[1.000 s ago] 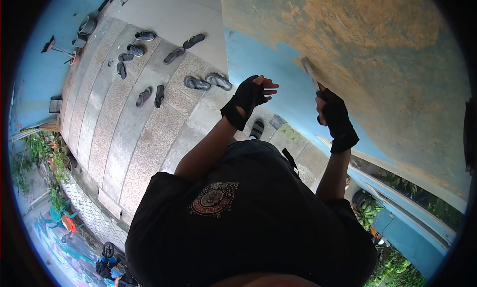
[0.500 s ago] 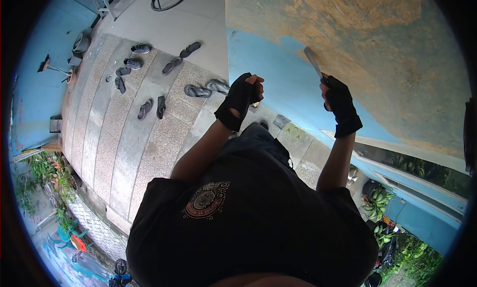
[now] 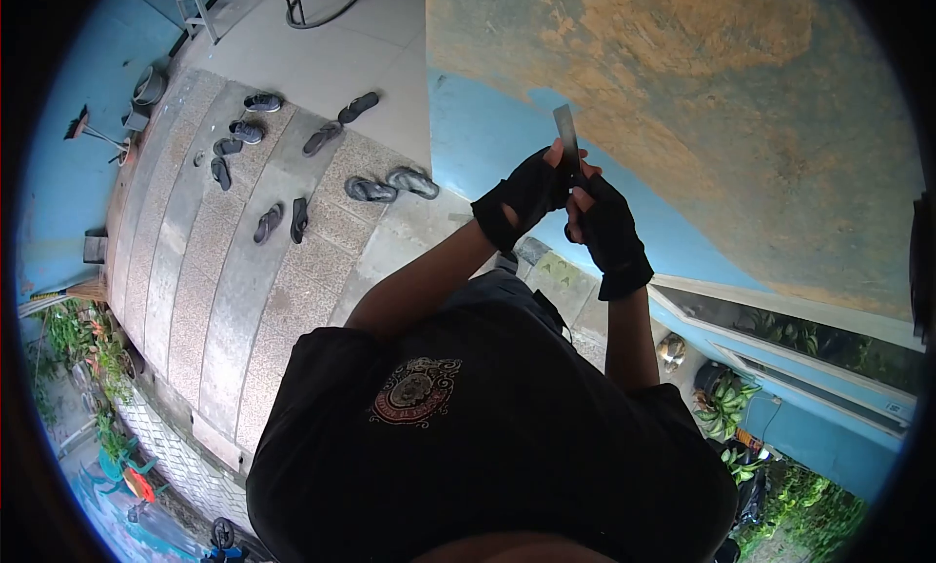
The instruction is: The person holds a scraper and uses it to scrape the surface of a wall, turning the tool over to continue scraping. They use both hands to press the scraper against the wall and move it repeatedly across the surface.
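My right hand point(image 3: 606, 217), in a black fingerless glove, is closed round the handle of a scraper point(image 3: 565, 132) with a flat grey metal blade that points up and away. My left hand point(image 3: 531, 194), gloved the same way, meets it in front of my chest. Its thumb lies along one side of the blade's lower part, and fingertips show on the other side. The handle is mostly hidden by my hands. Just beyond the blade is a wall point(image 3: 673, 105), blue low down and patchy tan and grey-green above; the blade seems apart from it.
Several sandals and shoes point(image 3: 409, 182) lie on the striped stone paving point(image 3: 224, 300) to the left. A chair's curved base point(image 3: 322, 22) and a ladder point(image 3: 195, 12) stand at the far end. A window ledge point(image 3: 780, 344) and potted plants point(image 3: 726, 407) are on the right.
My right hand has drawn the scraper left and back from the wall. My left hand has moved right, from apart to touching the blade. The view has shifted slightly.
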The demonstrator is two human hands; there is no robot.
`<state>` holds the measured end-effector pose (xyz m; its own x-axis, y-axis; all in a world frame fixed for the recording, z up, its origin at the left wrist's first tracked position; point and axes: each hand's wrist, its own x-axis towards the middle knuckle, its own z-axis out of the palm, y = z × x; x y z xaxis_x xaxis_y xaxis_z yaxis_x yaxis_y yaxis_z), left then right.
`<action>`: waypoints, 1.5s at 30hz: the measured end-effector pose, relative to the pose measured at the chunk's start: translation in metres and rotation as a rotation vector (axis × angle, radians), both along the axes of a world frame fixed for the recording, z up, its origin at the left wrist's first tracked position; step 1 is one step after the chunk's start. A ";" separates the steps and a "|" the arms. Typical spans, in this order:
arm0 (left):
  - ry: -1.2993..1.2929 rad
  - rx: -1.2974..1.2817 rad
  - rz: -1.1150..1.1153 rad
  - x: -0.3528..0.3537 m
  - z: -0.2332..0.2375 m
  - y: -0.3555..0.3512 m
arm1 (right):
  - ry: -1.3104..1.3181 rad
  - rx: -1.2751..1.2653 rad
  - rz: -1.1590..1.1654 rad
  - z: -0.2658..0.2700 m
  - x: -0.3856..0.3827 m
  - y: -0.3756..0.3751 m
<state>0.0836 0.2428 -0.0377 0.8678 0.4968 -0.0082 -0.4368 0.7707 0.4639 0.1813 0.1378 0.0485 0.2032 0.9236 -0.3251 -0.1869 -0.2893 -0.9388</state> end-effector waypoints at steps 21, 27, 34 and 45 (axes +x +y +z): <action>-0.420 -0.209 0.107 0.077 0.002 0.003 | -0.704 0.170 0.060 -0.024 0.049 0.001; -0.332 -0.219 0.169 0.080 0.009 -0.001 | -0.644 0.057 0.102 -0.013 0.055 0.004; -0.310 -0.233 0.150 0.077 0.014 -0.002 | -0.769 0.116 0.114 -0.021 0.056 -0.001; -0.309 -0.246 0.162 0.068 0.009 0.007 | -0.718 0.148 0.090 -0.033 0.050 0.004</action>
